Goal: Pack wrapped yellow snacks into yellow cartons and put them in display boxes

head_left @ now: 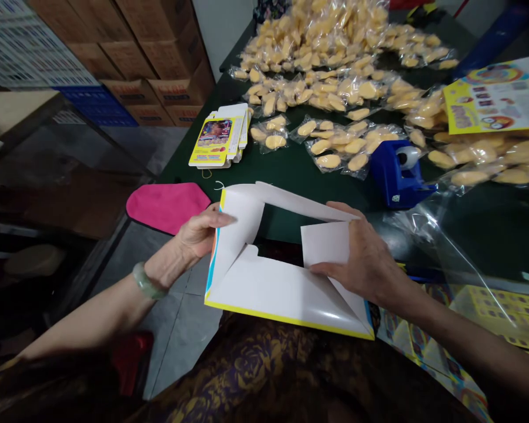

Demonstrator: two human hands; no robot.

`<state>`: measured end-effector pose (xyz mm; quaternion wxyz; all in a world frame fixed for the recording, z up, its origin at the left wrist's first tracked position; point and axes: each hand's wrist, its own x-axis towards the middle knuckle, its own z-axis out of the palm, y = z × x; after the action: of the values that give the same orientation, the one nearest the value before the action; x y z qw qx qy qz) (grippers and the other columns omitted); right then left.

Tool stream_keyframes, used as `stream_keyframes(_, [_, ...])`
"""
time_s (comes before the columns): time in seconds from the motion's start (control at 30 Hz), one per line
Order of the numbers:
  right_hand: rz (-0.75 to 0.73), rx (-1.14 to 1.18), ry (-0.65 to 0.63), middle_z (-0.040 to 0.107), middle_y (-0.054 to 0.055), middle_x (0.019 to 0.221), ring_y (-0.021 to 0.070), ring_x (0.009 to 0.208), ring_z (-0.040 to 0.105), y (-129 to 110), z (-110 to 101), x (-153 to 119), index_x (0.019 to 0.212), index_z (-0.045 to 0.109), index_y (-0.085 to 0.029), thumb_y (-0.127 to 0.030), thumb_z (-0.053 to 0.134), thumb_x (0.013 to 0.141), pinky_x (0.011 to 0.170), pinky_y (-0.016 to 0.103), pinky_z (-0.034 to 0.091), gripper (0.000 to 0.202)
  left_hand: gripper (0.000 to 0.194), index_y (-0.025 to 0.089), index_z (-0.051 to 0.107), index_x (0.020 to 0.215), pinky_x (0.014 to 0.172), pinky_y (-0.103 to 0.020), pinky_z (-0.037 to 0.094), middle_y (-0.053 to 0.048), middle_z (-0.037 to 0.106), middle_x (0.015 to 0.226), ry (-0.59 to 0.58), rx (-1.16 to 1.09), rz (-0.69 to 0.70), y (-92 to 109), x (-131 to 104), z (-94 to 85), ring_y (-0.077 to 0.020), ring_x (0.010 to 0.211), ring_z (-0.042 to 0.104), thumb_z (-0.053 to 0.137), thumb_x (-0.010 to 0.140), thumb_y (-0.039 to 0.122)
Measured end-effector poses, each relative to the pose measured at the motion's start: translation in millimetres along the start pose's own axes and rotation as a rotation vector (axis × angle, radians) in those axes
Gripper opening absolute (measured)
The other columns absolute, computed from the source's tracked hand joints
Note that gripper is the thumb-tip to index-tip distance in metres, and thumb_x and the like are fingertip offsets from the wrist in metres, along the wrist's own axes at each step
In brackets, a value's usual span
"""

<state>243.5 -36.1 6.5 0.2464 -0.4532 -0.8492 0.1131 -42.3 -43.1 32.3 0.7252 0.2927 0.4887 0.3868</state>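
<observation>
A cardboard box [273, 282], white inside with yellow and blue printed edges, is held in front of my lap with its flaps apart. My left hand [203, 230] grips its left side, thumb on the inner white face and fingers behind. At the right end my right hand [364, 255] is closed around the side flap and the long far flap, thumb pressing near the small white flap. Through the gap between the flaps the dark green table shows. Just beyond my left hand lies a pink cloth-like piece [170, 205] on the table edge.
Clear bags of yellow oval pieces [330, 88] are heaped across the green table [233, 176]. Folded printed boxes [218, 138] lie at left, a blue tape dispenser [392, 176] at right, near a printed yellow sheet [496, 100]. Brown cartons [132, 53] stand behind.
</observation>
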Motion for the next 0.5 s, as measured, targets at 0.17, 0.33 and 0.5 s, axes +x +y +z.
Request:
stream_keyframes(0.17, [0.063,-0.004,0.005,0.043,0.018,0.140,0.0402,0.118,0.051,3,2,5,0.144,0.013,-0.026,-0.050,0.074,0.067,0.088,0.059,0.047,0.101,0.040,0.012,0.068,0.088,0.068,-0.033,0.054,-0.010,0.073,0.082,0.082,0.235,-0.082,5,-4,1.4,-0.0238,0.072,0.067,0.077,0.053,0.028])
stream_keyframes(0.33, [0.011,0.002,0.244,0.041,0.024,0.138,0.0444,0.121,0.046,8,9,5,0.149,0.005,-0.021,-0.053,0.077,0.063,0.089,0.062,0.045,0.116,0.040,0.013,0.069,0.088,0.068,-0.036,0.053,-0.012,0.073,0.081,0.074,0.254,-0.068,10,-9,3.6,-0.0276,0.076,0.068,0.076,0.051,0.026])
stream_keyframes(0.5, [-0.376,-0.027,0.507,0.060,0.012,0.112,0.0307,0.107,0.056,10,0,2,0.135,0.041,-0.027,-0.028,0.070,0.078,0.087,0.047,0.048,0.064,0.035,0.012,0.068,0.085,0.066,-0.035,0.054,-0.010,0.072,0.079,0.108,0.190,-0.057,4,0,1.5,-0.0234,0.070,0.067,0.075,0.052,0.021])
